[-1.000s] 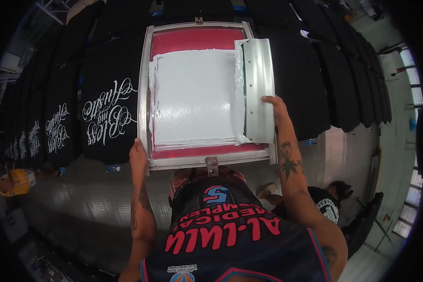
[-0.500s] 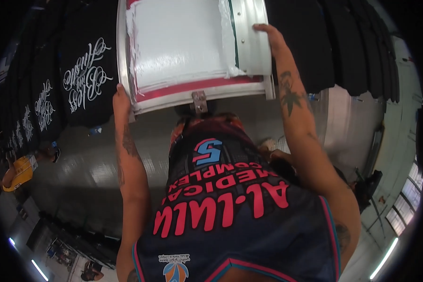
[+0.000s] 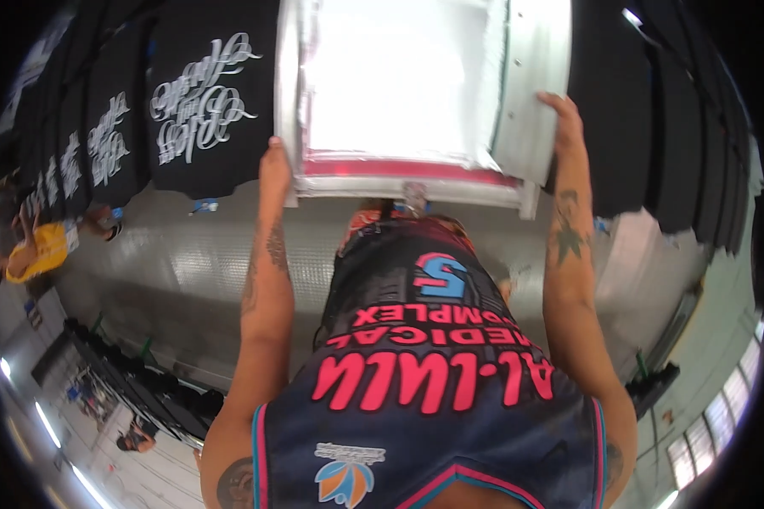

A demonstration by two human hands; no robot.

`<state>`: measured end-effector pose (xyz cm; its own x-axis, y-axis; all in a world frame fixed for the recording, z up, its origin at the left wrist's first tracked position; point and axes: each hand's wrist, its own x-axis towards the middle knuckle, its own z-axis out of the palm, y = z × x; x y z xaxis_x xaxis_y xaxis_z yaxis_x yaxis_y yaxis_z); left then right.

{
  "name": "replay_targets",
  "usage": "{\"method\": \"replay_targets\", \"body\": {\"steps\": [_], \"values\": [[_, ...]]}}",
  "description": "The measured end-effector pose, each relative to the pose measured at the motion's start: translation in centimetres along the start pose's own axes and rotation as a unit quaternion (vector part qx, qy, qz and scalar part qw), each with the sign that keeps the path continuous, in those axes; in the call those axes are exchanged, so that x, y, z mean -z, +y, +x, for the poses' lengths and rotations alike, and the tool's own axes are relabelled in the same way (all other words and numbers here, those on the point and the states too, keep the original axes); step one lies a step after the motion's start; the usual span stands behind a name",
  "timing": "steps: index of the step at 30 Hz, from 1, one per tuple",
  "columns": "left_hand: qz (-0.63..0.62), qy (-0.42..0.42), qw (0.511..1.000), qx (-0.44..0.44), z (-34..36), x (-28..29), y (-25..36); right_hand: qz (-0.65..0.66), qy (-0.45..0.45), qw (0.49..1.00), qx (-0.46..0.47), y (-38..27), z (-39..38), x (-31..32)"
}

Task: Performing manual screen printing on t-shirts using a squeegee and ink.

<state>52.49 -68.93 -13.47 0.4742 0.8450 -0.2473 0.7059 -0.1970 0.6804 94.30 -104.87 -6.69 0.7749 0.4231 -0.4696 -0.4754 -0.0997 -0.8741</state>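
A silk-screen printing frame (image 3: pixel 348 186) of pale metal is in front of me, its mesh covered with white (image 3: pixel 390 81) and edged in red. My left hand (image 3: pixel 276 168) grips its left rail near the front corner, thumb on top and the other fingers hidden. At the right side, my right hand (image 3: pixel 566 123) is closed round the edge, one digit lying over a broad riveted metal strip (image 3: pixel 528 93) that looks like a squeegee holder. A small metal bracket (image 3: pixel 414 197) is at the middle of the front rail.
On the left, black shirts (image 3: pixel 204 110) with white lettering lie in a row; further black shirts (image 3: pixel 611 127) line the right. A person in yellow (image 3: pixel 47 246) is at the far left. Grey floor (image 3: pixel 204 263) lies below, and a dark rack (image 3: pixel 136 365) stands lower left.
The frame and both hands appear further right in the picture as the view shifts. Both hands keep their hold at the sides. The white area looks brighter.
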Motion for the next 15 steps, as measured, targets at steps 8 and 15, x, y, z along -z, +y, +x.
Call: {"method": "replay_targets", "body": {"steps": [8,15], "values": [[-0.236,-0.16,0.942,0.178,3.0,1.0,1.4,-0.552,-0.142,0.801,0.182,-13.8,6.3,-13.8],[0.028,-0.004,0.951,-0.308,11.2,2.5,12.4,-0.694,-0.076,0.552,0.457,-7.2,16.9,-15.4]]}}
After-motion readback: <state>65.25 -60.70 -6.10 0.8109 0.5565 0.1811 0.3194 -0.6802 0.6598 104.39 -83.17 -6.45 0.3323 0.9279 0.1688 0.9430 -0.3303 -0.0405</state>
